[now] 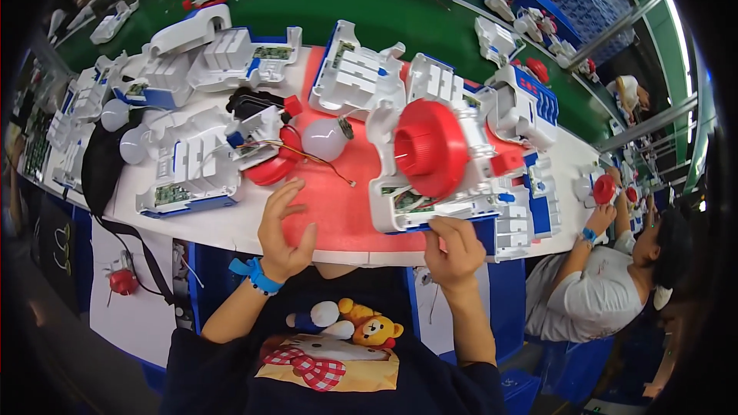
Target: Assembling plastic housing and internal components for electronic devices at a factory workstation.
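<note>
My left hand (284,234) hovers over the red mat (327,219) with fingers spread and nothing in it. My right hand (455,252) grips the near edge of a white plastic housing (382,204) with a blue rim, thumb low and fingers bent over the edge. On that housing sits a large round red part (430,150) with a ribbed opening, tilted and hiding much of what lies beneath. Left of it rest a whitish round bulb-like part (326,138) and a white-and-red assembly (265,146) with thin loose wires trailing toward the mat.
Several white housings (357,69) with green boards crowd the table's far side. A black bag or strap (104,169) hangs over the left edge. Beyond runs a green conveyor (269,0) carrying more parts. A co-worker (607,284) in a light shirt handles red-and-white parts at right.
</note>
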The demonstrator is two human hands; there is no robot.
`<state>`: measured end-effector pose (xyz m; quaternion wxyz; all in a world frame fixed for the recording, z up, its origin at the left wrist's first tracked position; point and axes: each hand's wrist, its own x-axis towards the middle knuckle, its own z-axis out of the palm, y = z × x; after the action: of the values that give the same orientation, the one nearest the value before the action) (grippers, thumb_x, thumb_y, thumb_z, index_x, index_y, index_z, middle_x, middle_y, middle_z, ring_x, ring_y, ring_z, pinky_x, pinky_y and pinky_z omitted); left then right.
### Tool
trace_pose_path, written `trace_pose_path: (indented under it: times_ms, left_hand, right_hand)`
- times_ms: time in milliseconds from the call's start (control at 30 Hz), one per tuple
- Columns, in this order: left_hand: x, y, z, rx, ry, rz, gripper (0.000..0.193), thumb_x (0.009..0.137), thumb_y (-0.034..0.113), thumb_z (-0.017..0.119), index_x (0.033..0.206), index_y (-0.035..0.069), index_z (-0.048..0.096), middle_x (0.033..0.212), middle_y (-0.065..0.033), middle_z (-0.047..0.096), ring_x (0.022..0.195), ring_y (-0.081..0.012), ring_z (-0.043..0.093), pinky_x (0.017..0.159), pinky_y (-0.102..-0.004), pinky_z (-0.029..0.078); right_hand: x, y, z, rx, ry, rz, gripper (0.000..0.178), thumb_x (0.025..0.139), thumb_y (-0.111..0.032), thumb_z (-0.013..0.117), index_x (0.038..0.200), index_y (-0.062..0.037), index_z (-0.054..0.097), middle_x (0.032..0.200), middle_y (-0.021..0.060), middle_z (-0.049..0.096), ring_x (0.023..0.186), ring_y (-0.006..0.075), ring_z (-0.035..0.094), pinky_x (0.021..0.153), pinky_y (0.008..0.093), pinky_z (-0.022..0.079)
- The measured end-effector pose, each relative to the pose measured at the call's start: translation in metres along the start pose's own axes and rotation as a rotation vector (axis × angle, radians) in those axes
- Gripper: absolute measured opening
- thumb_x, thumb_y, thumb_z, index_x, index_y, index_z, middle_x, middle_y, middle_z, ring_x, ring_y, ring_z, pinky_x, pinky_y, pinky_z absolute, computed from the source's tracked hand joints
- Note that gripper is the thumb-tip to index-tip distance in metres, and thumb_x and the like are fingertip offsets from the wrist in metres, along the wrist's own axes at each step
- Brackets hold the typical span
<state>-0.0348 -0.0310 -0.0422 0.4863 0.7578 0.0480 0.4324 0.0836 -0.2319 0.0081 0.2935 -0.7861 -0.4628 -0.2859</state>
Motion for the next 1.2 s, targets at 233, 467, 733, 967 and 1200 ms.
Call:
trace_pose_path:
  times_ms: [233, 467, 733, 967, 1200]
  left_hand:
    - [0.001, 0.001, 0.000, 0.034, 0.041, -0.021, 0.043, 0.066, -0.001, 0.054, 0.108, -0.004, 0.043, 0.110, -0.0199, 0.046, 0.103, -0.0288, 0.046, 0.069, -0.0291, 0.049]
    - [0.002, -0.001, 0.000, 0.112, -0.007, -0.006, 0.034, 0.066, -0.002, 0.052, 0.100, -0.003, 0.048, 0.107, -0.0192, 0.047, 0.101, -0.0313, 0.047, 0.068, -0.0289, 0.048]
    - [-0.005, -0.006, -0.007, 0.114, -0.005, -0.005, 0.037, 0.068, -0.005, 0.048, 0.105, -0.003, 0.044, 0.111, -0.0191, 0.043, 0.094, -0.0264, 0.049, 0.070, -0.0290, 0.047]
    - [-0.020, -0.008, -0.022, 0.096, 0.041, 0.043, 0.040, 0.073, -0.005, 0.043, 0.113, -0.003, 0.037, 0.116, -0.0216, 0.038, 0.104, -0.0298, 0.043, 0.072, -0.0303, 0.046]
    - [-0.023, -0.011, -0.022, 0.194, 0.045, 0.068, 0.036, 0.075, -0.003, 0.043, 0.111, -0.002, 0.039, 0.115, -0.0211, 0.040, 0.104, -0.0305, 0.043, 0.072, -0.0302, 0.046]
  right_hand:
    - [0.047, 0.001, -0.033, -0.054, 0.142, -0.048, 0.024, 0.054, 0.010, 0.061, 0.074, -0.0017, 0.057, 0.070, 0.0106, 0.057, 0.060, 0.0223, 0.057, 0.051, 0.0263, 0.046]
    - [0.085, 0.033, -0.068, -0.226, 0.301, -0.024, 0.019, 0.057, 0.011, 0.061, 0.072, 0.0000, 0.056, 0.068, 0.0098, 0.056, 0.055, 0.0190, 0.054, 0.048, 0.0245, 0.044]
    - [0.114, 0.098, -0.131, -0.512, 0.402, 0.035, 0.013, 0.062, 0.000, 0.066, 0.069, -0.0023, 0.055, 0.065, 0.0065, 0.052, 0.047, 0.0159, 0.054, 0.043, 0.0258, 0.038]
    - [0.094, 0.158, -0.179, -0.751, 0.453, 0.208, 0.015, 0.063, -0.008, 0.067, 0.067, -0.0015, 0.055, 0.063, 0.0088, 0.052, 0.045, 0.0192, 0.052, 0.044, 0.0293, 0.038]
    - [0.049, 0.206, -0.181, -0.861, 0.372, 0.389, 0.015, 0.062, -0.013, 0.065, 0.068, -0.0021, 0.056, 0.067, 0.0129, 0.053, 0.062, 0.0308, 0.053, 0.056, 0.0377, 0.041]
